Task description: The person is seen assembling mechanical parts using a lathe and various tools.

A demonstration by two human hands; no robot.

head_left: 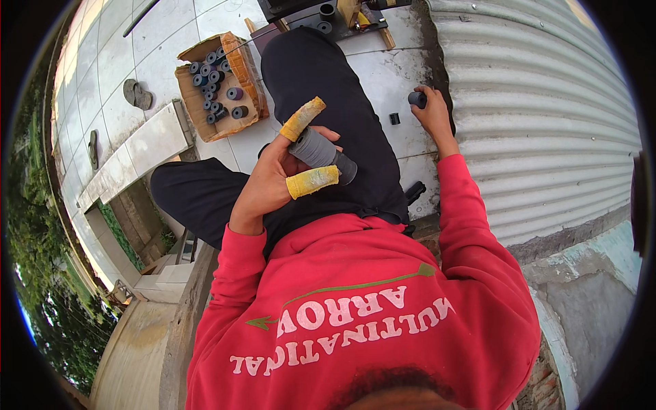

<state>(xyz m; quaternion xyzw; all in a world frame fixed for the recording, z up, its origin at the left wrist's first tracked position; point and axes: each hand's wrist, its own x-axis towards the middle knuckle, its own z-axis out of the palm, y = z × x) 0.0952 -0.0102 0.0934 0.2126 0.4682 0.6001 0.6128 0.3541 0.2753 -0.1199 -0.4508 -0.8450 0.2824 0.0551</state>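
My left hand (270,179) holds a large spool wound with grey thread (316,148) above my lap. Yellow wraps cover its thumb and one finger, and both reach past the spool on either side. Out to the right, my right hand (437,121) grips a small dark spool (417,100) close to the tiled floor, beside the corrugated wall. A second small black spool (394,119) stands on the tiles just left of that hand. To the left of my knee, an open cardboard box (240,63) contains several small dark spools (214,76).
At the top, a dark machine (290,8) on a base stands beyond my knee. The corrugated metal wall (533,116) bounds the right side. Two sandals (137,94) lie at the left on the tiles, near a low white ledge (147,145). A black object (414,192) rests by my right hip.
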